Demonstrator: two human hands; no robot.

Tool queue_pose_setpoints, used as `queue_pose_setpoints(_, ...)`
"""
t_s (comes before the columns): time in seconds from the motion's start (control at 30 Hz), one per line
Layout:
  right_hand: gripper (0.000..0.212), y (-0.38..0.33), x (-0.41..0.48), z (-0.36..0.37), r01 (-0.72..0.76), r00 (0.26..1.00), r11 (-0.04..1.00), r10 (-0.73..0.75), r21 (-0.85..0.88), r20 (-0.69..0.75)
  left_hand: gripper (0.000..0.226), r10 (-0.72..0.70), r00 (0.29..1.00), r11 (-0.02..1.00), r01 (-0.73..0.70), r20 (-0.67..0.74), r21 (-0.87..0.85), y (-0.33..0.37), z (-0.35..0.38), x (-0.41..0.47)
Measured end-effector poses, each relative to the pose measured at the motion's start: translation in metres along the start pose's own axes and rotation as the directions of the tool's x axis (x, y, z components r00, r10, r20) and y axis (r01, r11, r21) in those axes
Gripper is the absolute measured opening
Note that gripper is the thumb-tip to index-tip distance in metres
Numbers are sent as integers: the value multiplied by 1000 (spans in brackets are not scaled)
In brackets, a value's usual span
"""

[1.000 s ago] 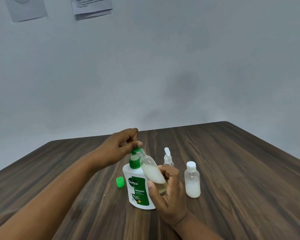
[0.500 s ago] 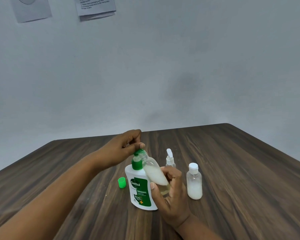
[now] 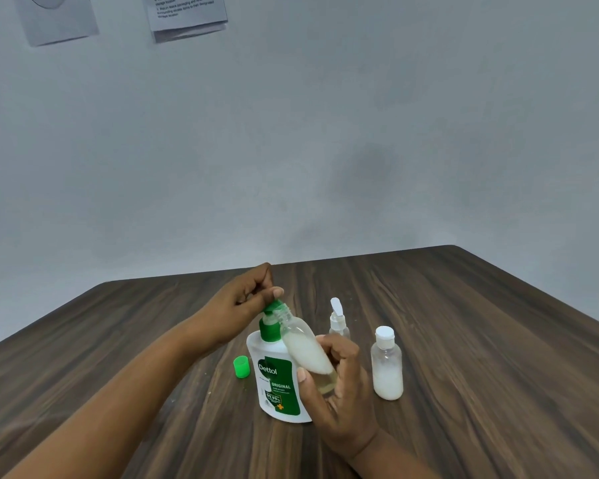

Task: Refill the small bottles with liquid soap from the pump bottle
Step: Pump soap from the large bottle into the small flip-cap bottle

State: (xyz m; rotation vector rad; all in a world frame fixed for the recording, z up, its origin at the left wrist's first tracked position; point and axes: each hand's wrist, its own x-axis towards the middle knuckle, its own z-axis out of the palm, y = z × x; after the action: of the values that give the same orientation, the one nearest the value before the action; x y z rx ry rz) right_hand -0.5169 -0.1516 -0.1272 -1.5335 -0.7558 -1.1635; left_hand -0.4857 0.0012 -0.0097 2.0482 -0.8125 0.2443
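Fingers (image 3: pixel 253 283) of left hand (image 3: pixel 236 305) curled together over the green pump head (image 3: pixel 272 307), thumb tip bearing on its top; how hard, cannot tell. Right hand (image 3: pixel 339 392): fingers (image 3: pixel 336 344) and thumb wrapped round the base of the open small bottle (image 3: pixel 305 350). Bottle held tilted, neck up against the spout, body leaning across the pump bottle (image 3: pixel 277 385), which stands on the table (image 3: pixel 464 323). Small bottle about half full of white liquid, with a clearer layer at its base.

Risks, as judged:
- Neck is narrow; a press with the mouth off-line would send soap down the outside and onto the fingers
- Nothing grips the pump bottle's body, so a hard press could tip it
- Tilt plus rising level: liquid may reach the neck and run out
- Soapy grip, bottle slips

Green cap (image 3: pixel 241 366) lies loose just left of the pump bottle; spray bottle (image 3: pixel 338 321) and capped bottle (image 3: pixel 387 368) stand to the right, apart
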Motion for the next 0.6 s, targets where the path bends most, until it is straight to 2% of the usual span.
queue_pose_setpoints(0.23, 29, 1, 0, 0, -8, 1000, 1000, 8, 7, 8, 25, -41, 999, 996, 43, 19, -79, 6, -2, 1)
queue_pose_setpoints(0.47, 28, -2, -1, -1, -11, 1000, 1000, 11, -8, 22, 27, -43, 995, 993, 33, -92, -112, -8, 9, -7)
queue_pose_setpoints(0.6, 28, -1, -1, -1, -19, 1000, 1000, 19, -7, 19, 27, -33, 995, 996, 25, -89, -85, -6, 7, -5)
